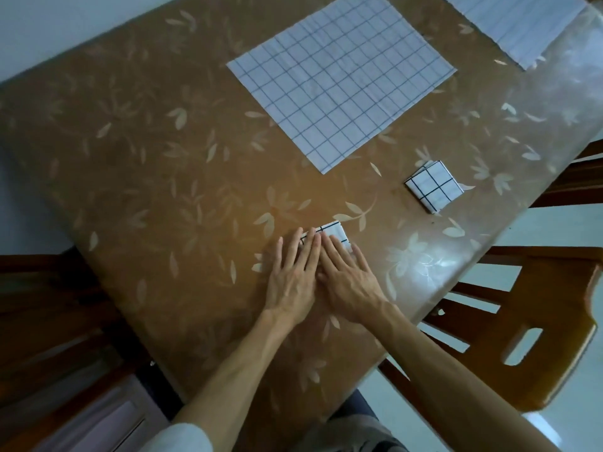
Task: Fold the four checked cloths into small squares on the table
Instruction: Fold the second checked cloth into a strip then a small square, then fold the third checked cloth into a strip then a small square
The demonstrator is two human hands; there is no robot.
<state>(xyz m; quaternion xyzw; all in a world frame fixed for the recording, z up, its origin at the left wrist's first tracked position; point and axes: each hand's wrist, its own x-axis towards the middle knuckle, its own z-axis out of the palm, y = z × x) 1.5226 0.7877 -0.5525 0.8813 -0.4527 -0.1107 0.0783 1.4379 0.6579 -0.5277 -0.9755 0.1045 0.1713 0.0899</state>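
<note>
My left hand [295,277] and my right hand [347,282] lie flat side by side, fingers straight, pressing on a small folded checked cloth [334,233] near the table's front; only its far end shows past my fingertips. To the right lies another checked cloth folded into a small square [434,187]. A large checked cloth [339,73] is spread flat at the middle back of the table. At the far right corner a fourth white cloth [518,21] lies flat, partly cut off by the frame's edge.
The brown table [163,164] has a leaf-patterned glossy cover. A wooden chair [535,327] stands at the table's right side, and another dark wooden chair [55,321] stands at the left.
</note>
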